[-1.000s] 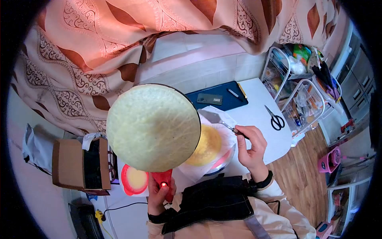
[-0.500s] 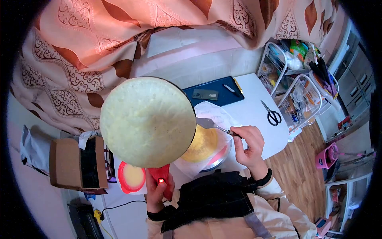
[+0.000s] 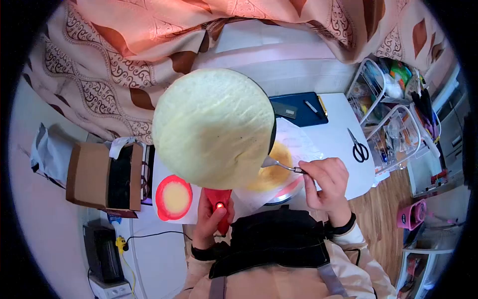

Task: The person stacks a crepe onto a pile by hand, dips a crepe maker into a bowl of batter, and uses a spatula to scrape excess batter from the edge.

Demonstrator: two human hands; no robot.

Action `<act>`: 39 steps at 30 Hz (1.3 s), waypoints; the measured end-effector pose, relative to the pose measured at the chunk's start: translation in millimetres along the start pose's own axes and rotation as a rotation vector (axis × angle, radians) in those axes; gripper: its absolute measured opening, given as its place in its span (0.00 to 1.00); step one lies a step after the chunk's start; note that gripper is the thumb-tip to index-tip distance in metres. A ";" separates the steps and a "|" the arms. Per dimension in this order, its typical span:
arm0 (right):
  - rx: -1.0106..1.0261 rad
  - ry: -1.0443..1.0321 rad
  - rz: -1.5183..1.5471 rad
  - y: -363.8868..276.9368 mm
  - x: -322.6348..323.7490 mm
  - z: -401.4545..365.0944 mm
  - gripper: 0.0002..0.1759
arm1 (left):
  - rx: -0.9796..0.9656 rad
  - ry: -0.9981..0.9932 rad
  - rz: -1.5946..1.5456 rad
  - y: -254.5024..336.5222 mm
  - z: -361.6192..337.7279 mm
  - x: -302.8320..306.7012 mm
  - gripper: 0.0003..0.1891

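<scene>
My left hand [image 3: 211,219] grips the red handle [image 3: 219,203] of a round crepe maker, a red light glowing on it. A pale yellow crepe [image 3: 214,127] covers the raised plate, which faces up towards me. My right hand [image 3: 326,182] holds a metal spatula [image 3: 280,164], its blade tip at the crepe's lower right edge. Under the plate a stack of golden crepes [image 3: 275,174] lies on a stand [image 3: 289,192] covered with white paper.
A red bowl of batter [image 3: 174,197] sits at the left on the white table [image 3: 343,137]. A cardboard box [image 3: 97,174] stands further left. A dark blue tray [image 3: 303,107] and black scissors [image 3: 358,147] lie at the back right, next to wire racks [image 3: 393,124].
The crepe maker has moved up and to the right. My right hand has brought the spatula blade in to the crepe's edge. The view has shifted a little.
</scene>
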State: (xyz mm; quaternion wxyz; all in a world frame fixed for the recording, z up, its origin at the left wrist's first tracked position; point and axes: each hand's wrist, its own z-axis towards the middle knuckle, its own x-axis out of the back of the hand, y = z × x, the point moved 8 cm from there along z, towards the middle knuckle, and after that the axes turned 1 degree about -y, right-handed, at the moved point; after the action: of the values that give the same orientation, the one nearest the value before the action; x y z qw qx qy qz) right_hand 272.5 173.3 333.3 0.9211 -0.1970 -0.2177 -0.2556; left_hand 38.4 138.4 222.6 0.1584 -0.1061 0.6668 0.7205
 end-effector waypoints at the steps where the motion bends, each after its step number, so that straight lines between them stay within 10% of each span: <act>1: 0.002 -0.003 -0.013 0.7 0.9 0.2 0.15 | 0.008 -0.012 -0.015 -1.3 -0.5 -0.3 0.33; 39: -0.278 0.131 0.056 57.0 21.1 -44.6 0.10 | 0.071 0.017 -0.016 -30.0 -13.6 9.9 0.32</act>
State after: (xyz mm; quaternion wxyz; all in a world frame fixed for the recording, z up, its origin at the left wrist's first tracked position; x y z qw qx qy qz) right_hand 333.9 189.1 292.6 0.9040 -0.3113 -0.1142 -0.2699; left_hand 39.5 127.6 190.0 0.1621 -0.1119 0.6923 0.6942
